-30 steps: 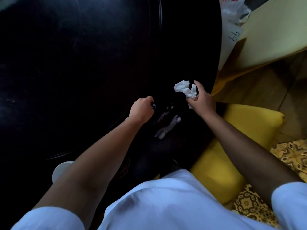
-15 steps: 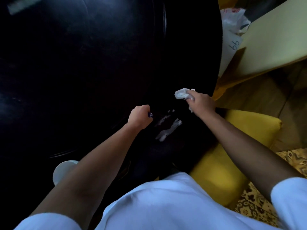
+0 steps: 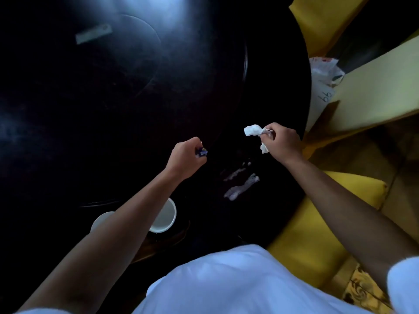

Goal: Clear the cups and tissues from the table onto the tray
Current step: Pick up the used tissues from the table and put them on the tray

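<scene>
My right hand (image 3: 281, 141) is closed around a crumpled white tissue (image 3: 252, 130) and holds it just above the right side of the dark round table (image 3: 113, 109). My left hand (image 3: 186, 156) is a fist to the left of it, with a small blue-purple scrap (image 3: 202, 152) pinched in its fingers. Two white cups stand near the table's front edge under my left forearm: one (image 3: 165, 217) shows its open rim, the other (image 3: 101, 219) is partly hidden. A whitish smear (image 3: 241, 188) lies on the table between my hands.
A small pale paper strip (image 3: 94, 34) lies far back on the table. Yellow seats (image 3: 317, 223) stand close on the right, with a white bag marked 99 (image 3: 324, 87) wedged beside the table. No tray is visible.
My right hand closed around the tissue and lifted it off the table. The view tipped back, bringing the cups and the far part of the table into sight.
</scene>
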